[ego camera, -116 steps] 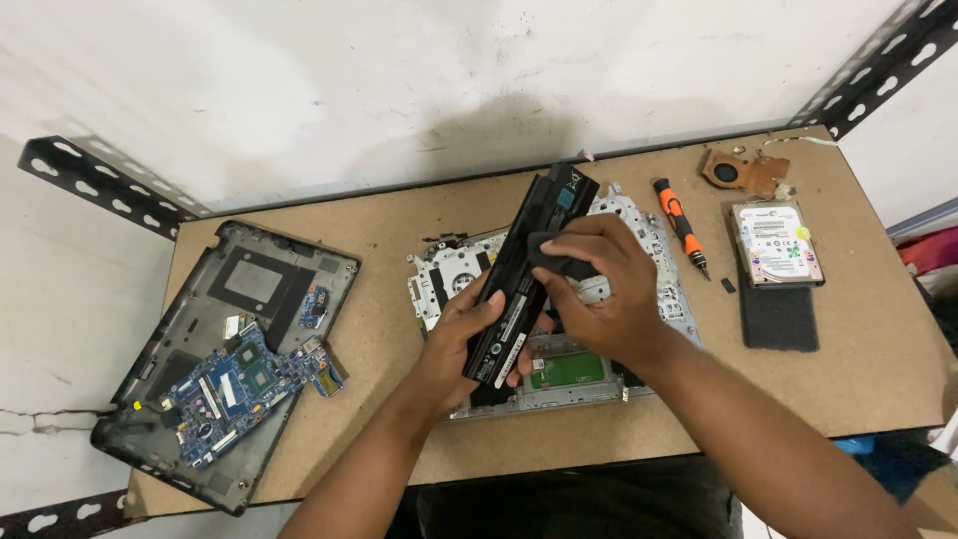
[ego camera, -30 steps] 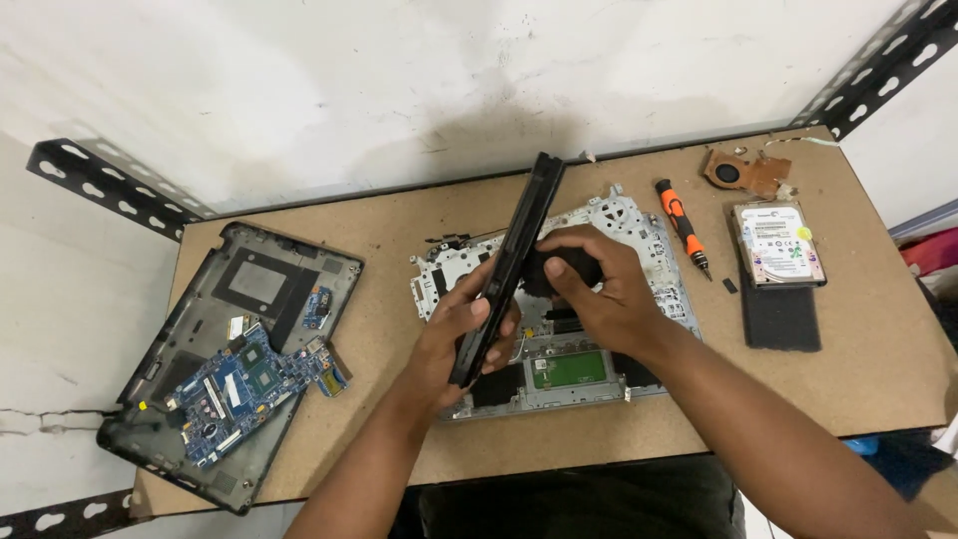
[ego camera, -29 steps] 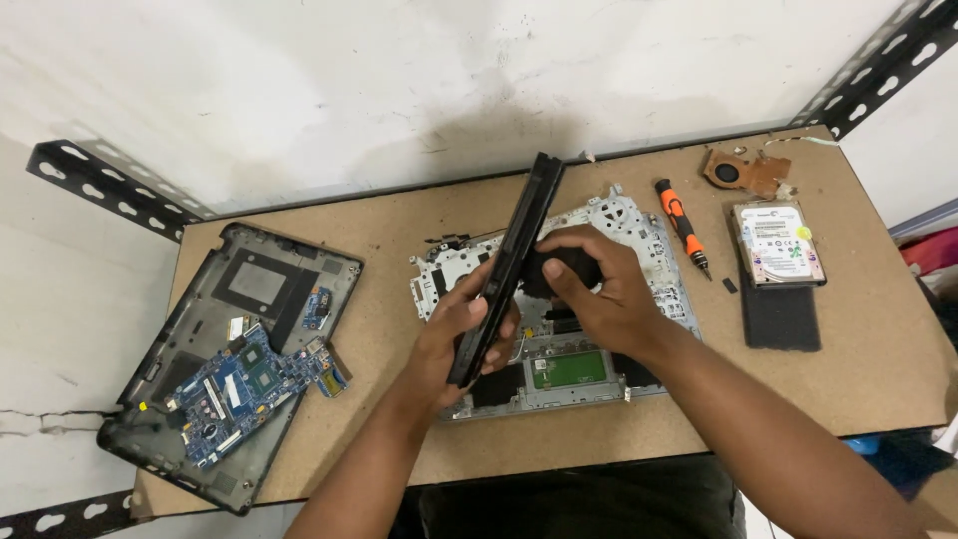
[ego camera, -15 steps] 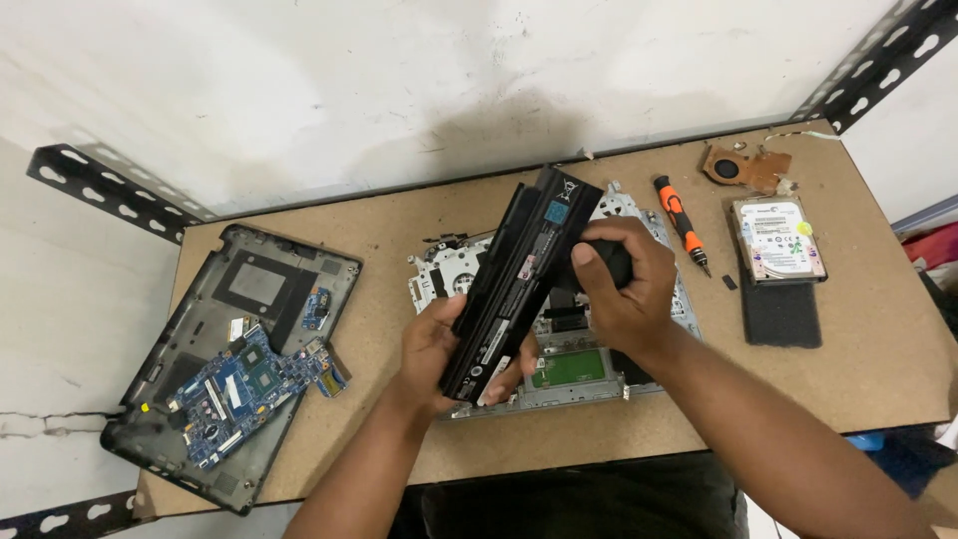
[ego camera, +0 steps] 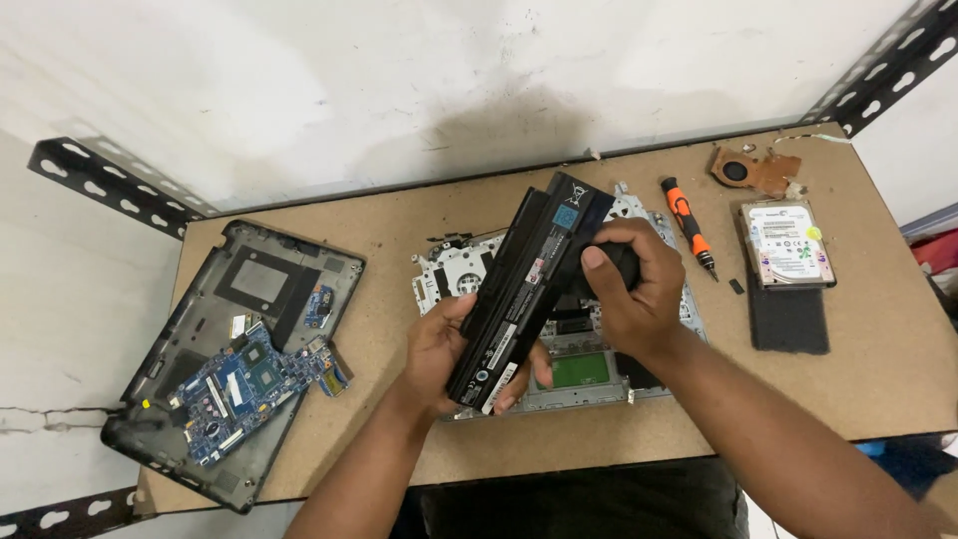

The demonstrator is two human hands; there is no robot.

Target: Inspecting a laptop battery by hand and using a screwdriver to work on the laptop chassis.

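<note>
While gripped, black battery pack [ego camera: 527, 289], left hand [ego camera: 444, 354] below, right hand [ego camera: 629, 294] above

Single head-worn view, looking steeply down at the worktop [ego camera: 399, 215].

The camera sits above the worktop's near edge and faces the white rear wall [ego camera: 399, 80], which fills the upper third of the picture. The range is close (both forearms enter from the bottom edge). The worktop spans nearly the full width, its two rear corners in shot. No second view exists, so no part of the scene is shared.
</note>
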